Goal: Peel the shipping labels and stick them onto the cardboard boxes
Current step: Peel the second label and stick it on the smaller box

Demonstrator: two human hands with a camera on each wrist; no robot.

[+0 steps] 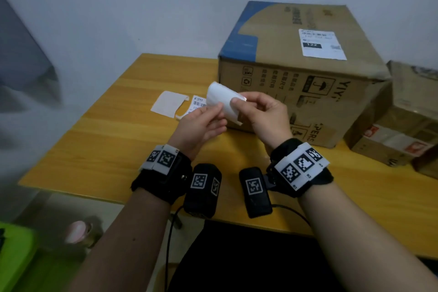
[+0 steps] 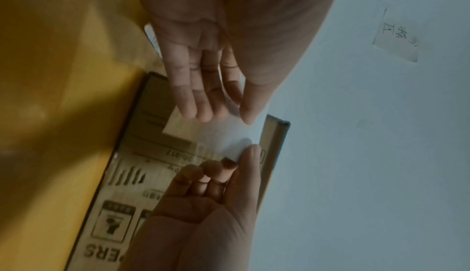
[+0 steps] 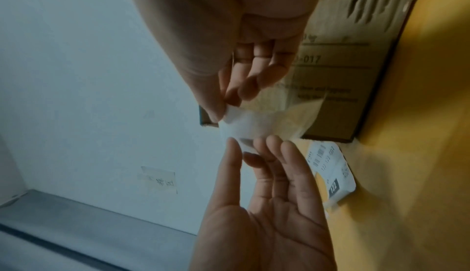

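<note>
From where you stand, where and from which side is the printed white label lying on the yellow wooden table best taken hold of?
Probably at its near edge, from the person's side. The printed white label lies flat on the yellow wooden table beside a blank backing sheet, and the big cardboard box blocks the far right.

The counter (image 1: 99,149) is yellow wood-grain board with a smooth, faintly shiny face. The large box (image 1: 284,92) is matt brown cardboard, printed in black, with a blue patch and dented corners; a white paper label (image 1: 322,43) lies flat on its top. The curled sheet (image 1: 220,99) held up is thin white paper, partly translucent in the wrist views. The smaller box (image 1: 400,130) is creased cardboard bound with glossy tape.
</note>
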